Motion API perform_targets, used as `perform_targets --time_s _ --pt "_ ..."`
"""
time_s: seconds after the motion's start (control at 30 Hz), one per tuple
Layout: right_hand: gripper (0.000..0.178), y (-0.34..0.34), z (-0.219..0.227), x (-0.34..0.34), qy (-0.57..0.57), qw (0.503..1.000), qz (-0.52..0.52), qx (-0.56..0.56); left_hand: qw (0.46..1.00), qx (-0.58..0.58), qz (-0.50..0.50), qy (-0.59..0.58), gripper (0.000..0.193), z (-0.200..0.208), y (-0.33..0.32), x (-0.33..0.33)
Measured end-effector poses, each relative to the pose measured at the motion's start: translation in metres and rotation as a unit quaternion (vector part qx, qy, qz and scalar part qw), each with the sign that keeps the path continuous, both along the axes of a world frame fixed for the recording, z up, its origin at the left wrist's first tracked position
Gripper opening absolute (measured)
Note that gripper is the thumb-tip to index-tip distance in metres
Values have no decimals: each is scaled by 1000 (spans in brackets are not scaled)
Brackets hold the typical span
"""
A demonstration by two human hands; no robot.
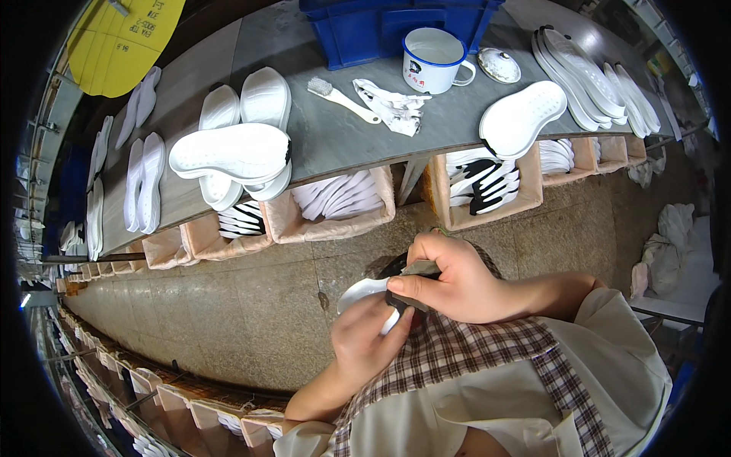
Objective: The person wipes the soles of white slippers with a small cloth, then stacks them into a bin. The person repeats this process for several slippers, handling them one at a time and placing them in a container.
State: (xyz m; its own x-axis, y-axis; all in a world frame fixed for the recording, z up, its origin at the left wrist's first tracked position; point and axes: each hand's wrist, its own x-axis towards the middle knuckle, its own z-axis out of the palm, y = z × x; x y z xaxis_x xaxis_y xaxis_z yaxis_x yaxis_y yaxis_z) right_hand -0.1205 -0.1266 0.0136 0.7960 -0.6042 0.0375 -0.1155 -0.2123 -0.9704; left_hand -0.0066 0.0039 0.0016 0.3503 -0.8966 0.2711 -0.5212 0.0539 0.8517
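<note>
In front of my body, above the checked apron, my left hand (364, 335) is closed around a white shoe sole (361, 291) with a dark end; fingers cover much of it. Pinched between thumb and fingers of my right hand (461, 283) is a thin dark grey piece (421, 268), whose kind I cannot make out. It lies against or very close to the sole's dark end, where both hands meet. On the grey table ahead, a white sole with a black tip (525, 118) overhangs the near edge at the right. Several more white soles (228, 151) are stacked at the left.
A blue-rimmed white mug (434, 65), its lid (499, 65), a white brush (343, 100) and a crumpled white cloth (392, 107) stand before a blue crate (350, 38). Cloth-lined bins (335, 230) of soles sit below the table edge. More lined bins (171, 407) run along the lower left.
</note>
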Motion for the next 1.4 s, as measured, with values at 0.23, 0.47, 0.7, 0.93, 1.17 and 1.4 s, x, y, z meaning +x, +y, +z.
perform_targets --time_s 0.23,0.47,0.7,0.93,1.17,1.4 --pt "23 -7 6 -3 0 986 54 156 999 25 14 23 21 2 4 2" --pt "23 -9 1 -3 7 997 75 5 998 51 16 39 24 -1 6 2" --pt "27 -13 -7 -3 -10 992 119 28 996 58 20 65 26 -3 7 2" --pt "22 -19 -13 -2 -39 988 139 56 992 87 29 89 25 -2 7 4" --pt "24 -13 -4 -1 -21 993 109 46 993 74 18 94 25 -2 6 6" --pt "23 -15 -1 -2 23 991 132 9 994 78 12 79 24 -4 6 6"
